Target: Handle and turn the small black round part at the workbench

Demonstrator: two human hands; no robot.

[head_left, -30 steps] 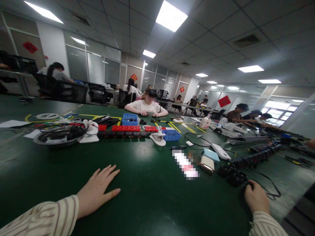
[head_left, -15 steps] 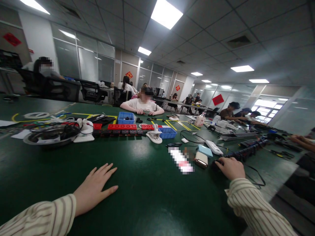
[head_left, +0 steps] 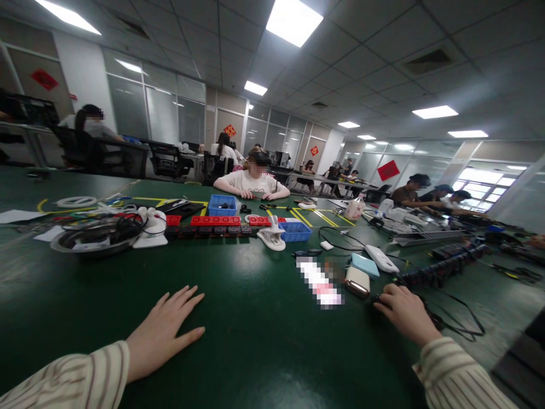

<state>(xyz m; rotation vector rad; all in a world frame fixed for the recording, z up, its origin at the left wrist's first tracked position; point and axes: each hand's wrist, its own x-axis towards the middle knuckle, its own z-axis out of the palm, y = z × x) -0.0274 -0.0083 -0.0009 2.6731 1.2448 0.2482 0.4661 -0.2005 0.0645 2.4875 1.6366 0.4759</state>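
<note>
My left hand [head_left: 168,335] rests palm down on the green tabletop [head_left: 255,352], fingers spread, holding nothing. At the right, my right hand [head_left: 406,312] curls over a small black object mostly hidden under the fingers; its kind I cannot make out. A black cord [head_left: 466,309] loops on the table beyond that wrist. Just left of my right hand lies a cream and gold case [head_left: 357,282], with a light blue case [head_left: 364,265] and a white oblong device [head_left: 382,258] behind it. A blurred-out bright panel [head_left: 321,284] lies between the hands.
Farther back are a metal bowl of cables [head_left: 97,241], a row of red blocks [head_left: 216,220], a white clip [head_left: 273,236] and blue bins [head_left: 294,231]. A person [head_left: 253,180] sits across the table. A dark cable bundle [head_left: 447,266] lies at the right.
The view has shifted slightly, so the scene sits a little farther right. My right hand has turned and stays over the black object; my left hand remains flat.
</note>
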